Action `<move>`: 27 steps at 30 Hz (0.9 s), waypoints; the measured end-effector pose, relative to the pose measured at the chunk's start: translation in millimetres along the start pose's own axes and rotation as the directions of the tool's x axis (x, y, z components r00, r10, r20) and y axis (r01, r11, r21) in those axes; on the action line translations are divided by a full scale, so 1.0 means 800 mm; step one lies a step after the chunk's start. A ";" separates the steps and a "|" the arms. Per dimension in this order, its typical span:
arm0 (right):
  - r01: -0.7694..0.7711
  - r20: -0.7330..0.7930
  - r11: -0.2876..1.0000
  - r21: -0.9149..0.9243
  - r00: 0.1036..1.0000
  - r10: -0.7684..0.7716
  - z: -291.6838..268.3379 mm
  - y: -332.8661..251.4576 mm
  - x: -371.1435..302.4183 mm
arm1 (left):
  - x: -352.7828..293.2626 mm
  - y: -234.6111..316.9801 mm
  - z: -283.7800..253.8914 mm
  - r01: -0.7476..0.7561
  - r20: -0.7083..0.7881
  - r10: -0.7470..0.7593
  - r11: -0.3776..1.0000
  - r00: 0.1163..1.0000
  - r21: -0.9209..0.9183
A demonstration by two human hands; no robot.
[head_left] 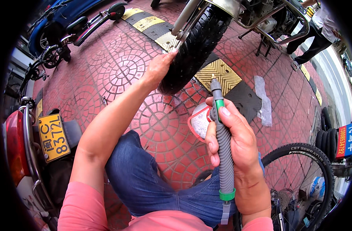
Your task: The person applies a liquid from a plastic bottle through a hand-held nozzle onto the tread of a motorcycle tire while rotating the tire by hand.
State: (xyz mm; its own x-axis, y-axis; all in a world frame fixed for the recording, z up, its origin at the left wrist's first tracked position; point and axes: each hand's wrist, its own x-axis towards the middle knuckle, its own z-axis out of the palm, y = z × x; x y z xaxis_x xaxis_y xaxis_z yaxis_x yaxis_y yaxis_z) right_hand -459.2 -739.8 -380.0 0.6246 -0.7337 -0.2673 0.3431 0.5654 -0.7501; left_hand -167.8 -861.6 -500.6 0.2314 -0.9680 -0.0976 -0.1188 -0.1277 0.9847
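Observation:
My left hand reaches forward to the left side of a motorcycle's front wheel, near the lower end of the fork. It grips the wheel there, though its fingertips are mostly hidden. In front of my right knee, my right hand is wrapped round a hand-pump sprayer. This has a grey ribbed barrel, green parts and a brass tip, which points forward and up, apart from the tyre. Partly behind the right fingers shows a whitish piece with a red rim; how it joins the sprayer is hidden.
A yellow-and-black speed bump runs beneath the motorcycle across red paving. Clear plastic lies on its right. A bicycle wheel stands close by my right arm, a parked scooter at my left. A person stands far right.

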 end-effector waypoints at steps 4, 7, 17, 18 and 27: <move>-0.019 -0.078 0.999 0.031 0.997 0.021 -0.007 -0.001 -0.004 | 0.001 -0.010 0.003 0.002 -0.029 -0.002 1.000 1.000 0.014; -0.011 -0.060 0.999 0.033 0.998 0.013 -0.010 0.002 -0.007 | 0.011 -0.024 -0.004 0.001 0.009 -0.001 0.999 1.000 -0.038; -0.025 -0.017 0.999 0.038 1.000 0.026 -0.005 0.005 -0.018 | 0.001 -0.059 -0.015 0.180 0.160 -0.148 0.961 0.976 -0.211; -0.029 -0.011 0.999 0.041 1.000 0.030 -0.005 0.006 -0.018 | 0.000 -0.062 -0.016 0.197 0.178 -0.157 0.952 0.971 -0.235; -0.029 -0.022 0.999 0.023 0.999 0.030 -0.003 0.011 -0.015 | 0.004 -0.067 -0.016 0.175 0.223 -0.118 0.950 0.968 -0.257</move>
State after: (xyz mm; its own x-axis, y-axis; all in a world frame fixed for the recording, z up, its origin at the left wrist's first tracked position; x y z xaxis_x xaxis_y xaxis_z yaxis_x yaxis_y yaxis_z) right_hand -465.3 -726.7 -385.1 0.6193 -0.7244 -0.3027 0.3404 0.5952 -0.7280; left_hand -148.2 -855.1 -552.1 0.0223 -0.9698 -0.2428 0.1758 -0.2352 0.9559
